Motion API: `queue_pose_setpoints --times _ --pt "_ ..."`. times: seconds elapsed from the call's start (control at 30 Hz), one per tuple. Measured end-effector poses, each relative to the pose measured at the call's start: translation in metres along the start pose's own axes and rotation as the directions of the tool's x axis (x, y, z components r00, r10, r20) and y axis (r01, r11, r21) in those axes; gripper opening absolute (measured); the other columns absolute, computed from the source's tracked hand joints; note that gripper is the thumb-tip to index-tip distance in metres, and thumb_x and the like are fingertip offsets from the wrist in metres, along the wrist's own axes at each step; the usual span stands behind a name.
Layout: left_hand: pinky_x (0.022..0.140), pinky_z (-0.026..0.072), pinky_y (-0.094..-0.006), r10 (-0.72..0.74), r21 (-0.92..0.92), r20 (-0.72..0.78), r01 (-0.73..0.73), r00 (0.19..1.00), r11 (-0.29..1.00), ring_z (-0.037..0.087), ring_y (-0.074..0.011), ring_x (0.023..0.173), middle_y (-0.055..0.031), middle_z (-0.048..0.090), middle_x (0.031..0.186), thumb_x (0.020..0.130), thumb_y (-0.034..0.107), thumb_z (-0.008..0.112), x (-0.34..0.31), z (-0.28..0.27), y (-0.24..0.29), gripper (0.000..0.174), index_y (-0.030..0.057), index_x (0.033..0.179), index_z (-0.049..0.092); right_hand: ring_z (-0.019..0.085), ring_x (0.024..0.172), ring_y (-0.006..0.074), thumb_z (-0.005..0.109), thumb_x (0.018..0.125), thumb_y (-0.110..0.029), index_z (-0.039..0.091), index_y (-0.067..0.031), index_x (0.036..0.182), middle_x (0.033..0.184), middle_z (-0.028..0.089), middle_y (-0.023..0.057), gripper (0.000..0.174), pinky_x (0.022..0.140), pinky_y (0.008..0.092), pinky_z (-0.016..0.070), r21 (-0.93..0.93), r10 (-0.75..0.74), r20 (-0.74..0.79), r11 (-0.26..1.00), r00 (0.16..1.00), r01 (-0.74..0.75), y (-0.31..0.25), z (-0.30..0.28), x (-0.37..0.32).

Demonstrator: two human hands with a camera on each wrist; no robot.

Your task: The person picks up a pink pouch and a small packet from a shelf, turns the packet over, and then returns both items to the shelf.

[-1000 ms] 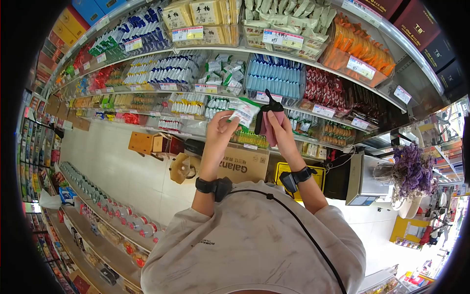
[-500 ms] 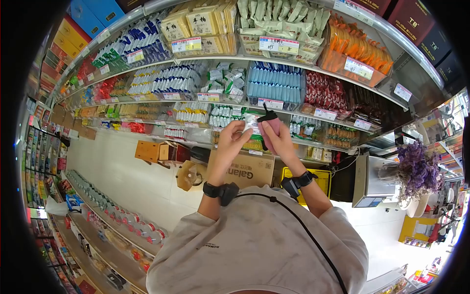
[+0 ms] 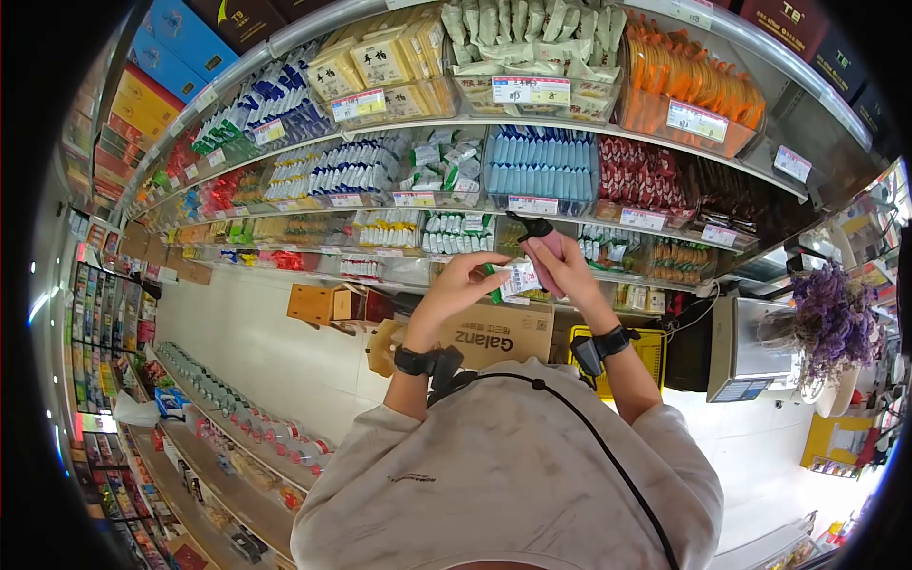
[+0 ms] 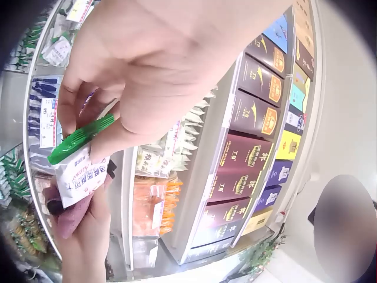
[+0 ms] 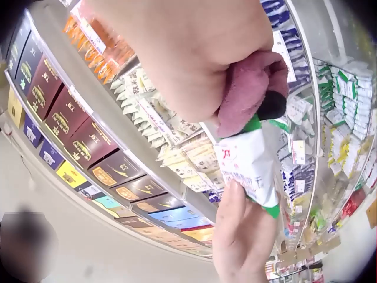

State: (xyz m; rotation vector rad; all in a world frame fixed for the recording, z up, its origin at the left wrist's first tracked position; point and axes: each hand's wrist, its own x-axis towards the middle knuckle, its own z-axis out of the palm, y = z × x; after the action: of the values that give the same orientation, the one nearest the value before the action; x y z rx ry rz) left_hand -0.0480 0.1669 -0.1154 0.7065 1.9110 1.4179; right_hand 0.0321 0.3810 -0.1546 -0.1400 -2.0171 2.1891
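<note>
I see the white-and-green packet (image 3: 518,277) held up before the shelf (image 3: 608,220), between both raised hands. My left hand (image 3: 464,285) pinches its green edge with bent fingers. My right hand (image 3: 573,271) curls its fingers round a pink cloth (image 3: 549,249), touching the packet.

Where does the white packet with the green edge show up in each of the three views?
Head: the white packet is at centre frame, between the raised left hand and right hand.
Left wrist: the packet is at lower left, pinched at its green edge.
Right wrist: the packet is right of centre, under the right hand.
Shared landmark: the pink cloth, gripped by the right hand beside the packet.
</note>
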Motion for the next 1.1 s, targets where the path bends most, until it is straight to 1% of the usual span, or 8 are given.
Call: queue_pose_setpoints --times 0.1,0.2,0.4,0.43,0.53,0.63,0.87,1.1 --pt "0.077 0.0513 -0.0233 0.038 -0.067 -0.051 -0.041 0.998 0.997 0.063 -0.0080 0.089 -0.0044 0.069 0.105 0.094 0.018 0.072 0.001 -0.009 0.001 0.036 -0.0017 0.124 0.065 0.047 0.054 0.0025 0.061 0.101 -0.032 0.065 -0.0014 0.093 0.064 0.056 -0.0044 0.031 0.047 0.0227 0.0355 -0.027 -0.003 -0.050 1.000 0.999 0.002 -0.002 -0.011 -0.001" --pt "0.081 0.0526 -0.0254 0.028 -0.092 -0.375 -0.067 0.927 0.994 0.065 -0.0125 0.091 -0.0067 0.068 0.105 0.093 0.018 0.073 0.018 -0.038 -0.010 0.040 -0.0041 0.126 0.063 0.045 0.047 0.0039 0.058 0.102 -0.030 0.065 -0.0029 0.091 0.061 0.056 -0.0038 0.030 0.044 0.0230 0.0348 0.072 -0.009 -0.119 0.997 0.993 0.018 0.003 -0.025 -0.001" --pt "0.088 0.0553 -0.0311 0.132 -0.306 -0.663 -0.428 0.737 0.851 0.065 -0.0207 0.096 -0.0155 0.062 0.115 0.096 0.026 0.070 0.089 -0.108 -0.050 0.058 -0.0097 0.135 0.047 0.050 0.058 0.0043 0.060 0.101 -0.033 0.067 -0.0033 0.093 0.068 0.060 -0.0034 0.032 0.053 0.0237 0.0399 0.079 0.038 -0.230 0.997 0.972 -0.020 0.026 -0.037 -0.003" --pt "0.100 0.0509 -0.0360 0.065 -0.322 -0.600 -0.315 0.798 0.893 0.062 -0.0280 0.112 -0.0175 0.057 0.126 0.097 0.025 0.067 0.084 -0.110 -0.045 0.070 -0.0099 0.147 0.031 0.050 0.058 0.0043 0.060 0.100 -0.034 0.068 -0.0032 0.093 0.069 0.060 -0.0034 0.033 0.053 0.0237 0.0398 0.095 0.081 -0.209 0.994 0.974 -0.062 0.024 -0.039 -0.005" --pt "0.102 0.0500 -0.0375 -0.041 -0.181 -0.651 -0.103 0.758 0.978 0.060 -0.0277 0.118 -0.0188 0.055 0.129 0.097 0.024 0.065 0.074 -0.100 -0.056 0.064 -0.0080 0.145 0.036 0.054 0.065 0.0061 0.062 0.099 -0.036 0.070 -0.0014 0.097 0.075 0.064 -0.0014 0.036 0.059 0.0244 0.0436 0.086 0.164 -0.156 0.985 0.974 -0.152 0.036 -0.054 -0.009" --pt "0.101 0.0505 -0.0374 0.059 -0.126 -0.489 -0.138 0.870 0.982 0.062 -0.0284 0.115 -0.0190 0.059 0.126 0.098 0.023 0.064 0.043 -0.077 -0.054 0.056 -0.0052 0.142 0.043 0.061 0.078 0.0105 0.066 0.095 -0.038 0.070 0.0005 0.101 0.084 0.068 0.0023 0.040 0.071 0.0257 0.0488 0.034 0.203 -0.091 0.979 0.975 -0.200 0.048 -0.080 -0.021" --pt "0.095 0.0539 -0.0346 -0.124 -0.105 -0.408 0.088 0.904 0.990 0.068 -0.0247 0.103 -0.0158 0.068 0.112 0.102 0.024 0.059 0.001 -0.033 -0.031 0.037 -0.0041 0.126 0.059 0.066 0.083 0.0168 0.076 0.086 -0.041 0.070 0.0006 0.107 0.091 0.071 0.0077 0.047 0.076 0.0314 0.0530 0.031 0.227 -0.339 0.973 0.913 -0.231 0.192 -0.151 -0.012" --pt "0.092 0.0531 -0.0335 -0.217 -0.088 -0.493 0.199 0.843 0.976 0.068 -0.0239 0.102 -0.0151 0.069 0.112 0.102 0.026 0.057 -0.028 -0.012 -0.031 0.037 -0.0027 0.126 0.061 0.072 0.088 0.0344 0.081 0.075 -0.036 0.074 0.0002 0.096 0.089 0.073 0.0198 0.042 0.077 0.0421 0.0557 -0.145 0.200 -0.703 0.899 0.682 -0.413 0.278 -0.215 0.039"
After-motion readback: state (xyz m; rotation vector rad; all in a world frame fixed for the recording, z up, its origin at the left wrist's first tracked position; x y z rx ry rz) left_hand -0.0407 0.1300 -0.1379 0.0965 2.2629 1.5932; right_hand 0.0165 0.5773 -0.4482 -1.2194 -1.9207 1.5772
